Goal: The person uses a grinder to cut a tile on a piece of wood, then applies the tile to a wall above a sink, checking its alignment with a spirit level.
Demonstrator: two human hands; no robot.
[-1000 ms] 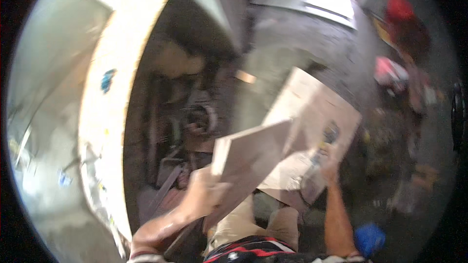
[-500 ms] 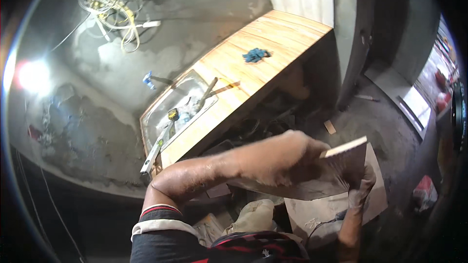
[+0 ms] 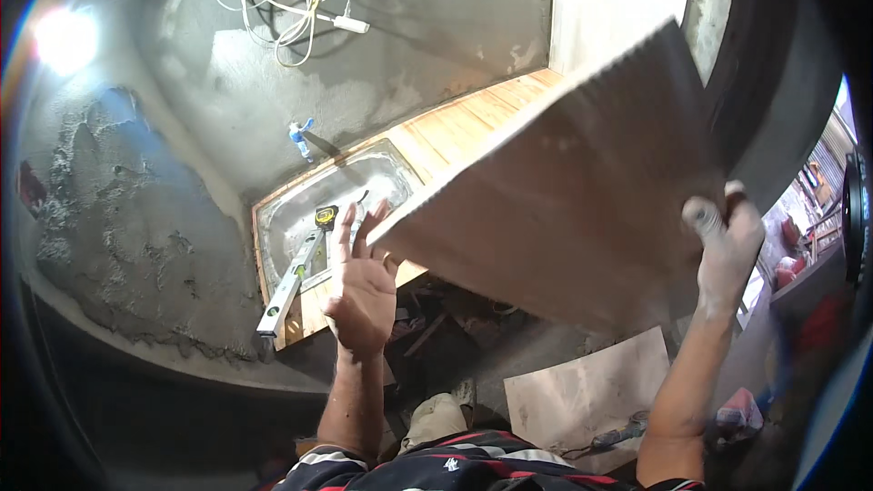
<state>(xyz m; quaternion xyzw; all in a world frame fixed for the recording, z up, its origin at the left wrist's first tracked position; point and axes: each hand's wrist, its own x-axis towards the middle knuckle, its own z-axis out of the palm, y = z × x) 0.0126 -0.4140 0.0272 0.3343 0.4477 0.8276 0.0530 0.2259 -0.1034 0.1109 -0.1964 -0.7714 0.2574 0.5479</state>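
Note:
A large flat tile (image 3: 564,191), brown on the side I see and ribbed along its upper edge, is raised and tilted in front of me. My right hand (image 3: 725,250), dusty and pale on its fingers, grips its right edge with the thumb toward my side. By the tile's lower left corner is my left hand (image 3: 364,295), palm toward me and fingers spread. Its outer fingers appear to touch the corner. A slight blur covers the tile, which hides much of the counter behind.
A sink (image 3: 300,195) sits in the wood-look counter (image 3: 446,141), with a spirit level (image 3: 291,286) and tape measure (image 3: 326,216) across it. A blue tap (image 3: 300,138) projects from the wall. Below lie a pale board (image 3: 582,382) and a corded power tool (image 3: 621,432). Cables (image 3: 296,0) hang above.
The tile has swung up and leftward across the counter. My left hand has drawn back from over it and turned palm toward me. My right hand has risen. The view has shifted.

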